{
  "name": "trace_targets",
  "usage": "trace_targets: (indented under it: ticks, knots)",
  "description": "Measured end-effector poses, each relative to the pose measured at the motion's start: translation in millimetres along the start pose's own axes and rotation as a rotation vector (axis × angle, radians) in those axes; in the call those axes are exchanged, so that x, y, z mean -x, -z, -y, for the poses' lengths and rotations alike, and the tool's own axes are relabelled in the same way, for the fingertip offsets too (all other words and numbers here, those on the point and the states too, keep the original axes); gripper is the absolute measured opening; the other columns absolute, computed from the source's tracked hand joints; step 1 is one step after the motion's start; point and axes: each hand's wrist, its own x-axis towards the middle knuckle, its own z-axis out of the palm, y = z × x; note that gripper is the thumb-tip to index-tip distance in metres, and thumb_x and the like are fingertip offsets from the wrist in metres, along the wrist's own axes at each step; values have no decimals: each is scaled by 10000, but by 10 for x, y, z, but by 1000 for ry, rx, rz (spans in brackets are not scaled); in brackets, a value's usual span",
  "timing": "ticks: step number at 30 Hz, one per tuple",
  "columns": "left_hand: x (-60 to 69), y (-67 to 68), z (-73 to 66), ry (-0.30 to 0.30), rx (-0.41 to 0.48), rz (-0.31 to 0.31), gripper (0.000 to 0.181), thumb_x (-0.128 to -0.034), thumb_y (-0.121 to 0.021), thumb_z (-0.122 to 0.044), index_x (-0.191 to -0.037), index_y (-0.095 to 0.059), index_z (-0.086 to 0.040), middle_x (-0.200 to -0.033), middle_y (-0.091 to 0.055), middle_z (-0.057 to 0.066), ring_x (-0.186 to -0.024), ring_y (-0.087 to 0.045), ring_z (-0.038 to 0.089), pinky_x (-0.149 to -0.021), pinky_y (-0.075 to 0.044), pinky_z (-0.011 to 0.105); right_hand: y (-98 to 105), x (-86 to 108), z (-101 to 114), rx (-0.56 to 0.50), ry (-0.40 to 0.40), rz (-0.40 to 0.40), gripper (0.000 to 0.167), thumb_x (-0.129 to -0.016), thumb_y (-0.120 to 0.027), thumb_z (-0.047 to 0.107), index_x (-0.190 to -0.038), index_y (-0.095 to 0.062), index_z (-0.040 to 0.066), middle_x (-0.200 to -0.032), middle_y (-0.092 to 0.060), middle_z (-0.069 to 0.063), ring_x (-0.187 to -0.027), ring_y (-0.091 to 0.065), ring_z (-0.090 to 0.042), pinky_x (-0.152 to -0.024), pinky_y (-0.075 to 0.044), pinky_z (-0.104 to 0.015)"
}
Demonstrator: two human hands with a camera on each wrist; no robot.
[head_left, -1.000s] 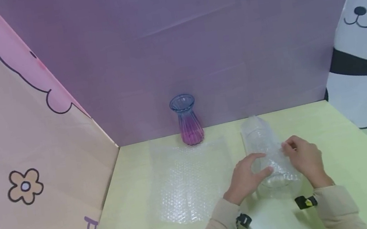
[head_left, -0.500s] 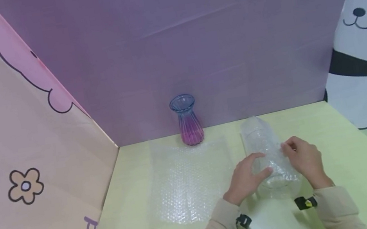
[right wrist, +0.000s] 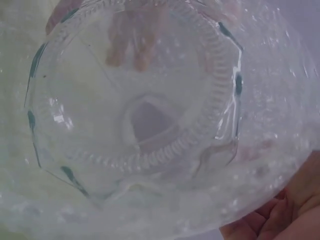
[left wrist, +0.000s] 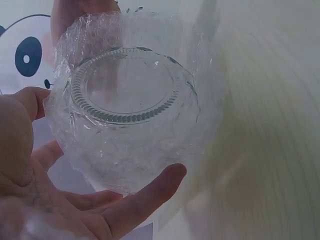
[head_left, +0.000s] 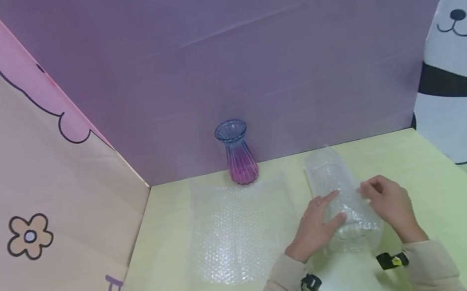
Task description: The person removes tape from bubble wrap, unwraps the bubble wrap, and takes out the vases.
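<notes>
A clear glass vessel lies on its side inside a roll of bubble wrap (head_left: pixel 333 176) on the right half of the table. Its round ribbed base (left wrist: pixel 131 119) faces the wrists, showing through the open end of the wrap. My left hand (head_left: pixel 314 229) holds the left side of the roll, thumb and fingers spread around it. At the right side, my right hand (head_left: pixel 390 202) pinches the wrap with thumb and forefinger. The right wrist view shows the glass base (right wrist: pixel 142 160) close up, with curled right-hand fingers (right wrist: pixel 280 215) at the lower corner. The vessel's upper part is blurred by the wrap.
A flat sheet of bubble wrap (head_left: pixel 237 230) lies left of the hands on the pale table (head_left: pixel 162 277). Behind it stands a blue-to-pink glass vase (head_left: pixel 242 159), close to the purple back wall (head_left: pixel 211 58). Printed panels border both sides.
The left forefinger has straightened slightly on the roll, and the right hand has shifted a little to the right and down. The roll lies in nearly the same place.
</notes>
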Motion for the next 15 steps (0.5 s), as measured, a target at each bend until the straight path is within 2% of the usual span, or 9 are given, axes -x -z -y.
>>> trace_targets:
  ticks: [6, 11, 15]
  knots:
    - [-5, -36, 5, 23, -8, -4, 562, -1028, -521, -516, -1559, -340, -477, -1639, -367, 93, -1471, -433, 280, -1139, -449, 550, -1, 26, -8, -69, -25, -2, 458, -1074, -466, 434, -1217, -627, 30, -1196, -709, -235, -849, -690, -194, -654, -558, -281]
    - [-20, -67, 1, 28, -11, -15, 591, -1006, -569, -527, -1555, -360, -460, -1623, -381, 92, -1453, -452, 272, -1132, -467, 515, -8, 51, -26, -110, -20, -34, 445, -1071, -479, 424, -1220, -631, 33, -1200, -713, -224, -794, -663, -58, -652, -578, -260]
    - [-31, -86, -10, 16, -17, -23, 651, -970, -623, -552, -1558, -373, -427, -1599, -408, 76, -1434, -468, 245, -1119, -484, 479, 4, 56, -42, -132, -35, -63, 433, -1071, -472, 415, -1235, -624, 44, -1196, -711, -217, -765, -651, -21, -651, -590, -252]
